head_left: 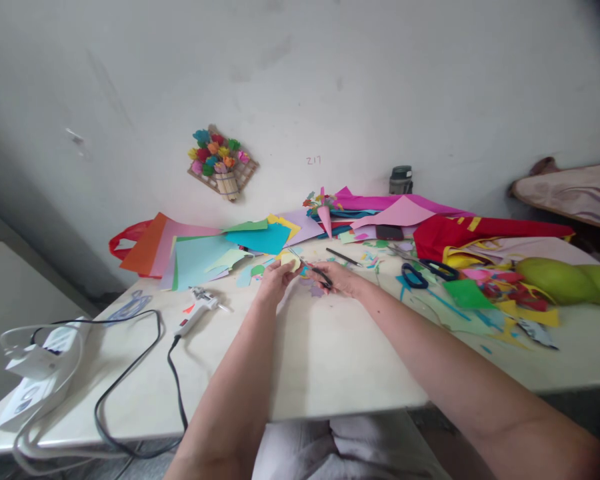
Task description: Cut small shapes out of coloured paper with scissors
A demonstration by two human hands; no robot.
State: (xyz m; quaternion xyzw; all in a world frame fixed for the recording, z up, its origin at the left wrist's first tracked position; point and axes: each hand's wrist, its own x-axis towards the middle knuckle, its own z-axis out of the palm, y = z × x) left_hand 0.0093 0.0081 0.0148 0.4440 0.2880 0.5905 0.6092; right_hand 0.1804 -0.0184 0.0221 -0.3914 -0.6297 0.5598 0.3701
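My left hand (276,280) pinches a small pale yellow piece of paper (291,261) above the middle of the table. Close beside it, my right hand (337,277) is closed on a pair of small scissors (323,277) with dark handles. Their thin blades point up and left toward the yellow paper; whether they touch it I cannot make out. Small cut scraps of blue, green and purple paper lie under and around both hands. Behind my right hand rests a black pen (344,257).
At left lie a white glue gun (196,315) with a black cord and a power strip (45,373). Coloured sheets (200,257) spread along the wall. Larger scissors (415,275), a phone (389,232), a pink paper cone (325,220) and green fabric (555,280) stand or lie beyond and right.
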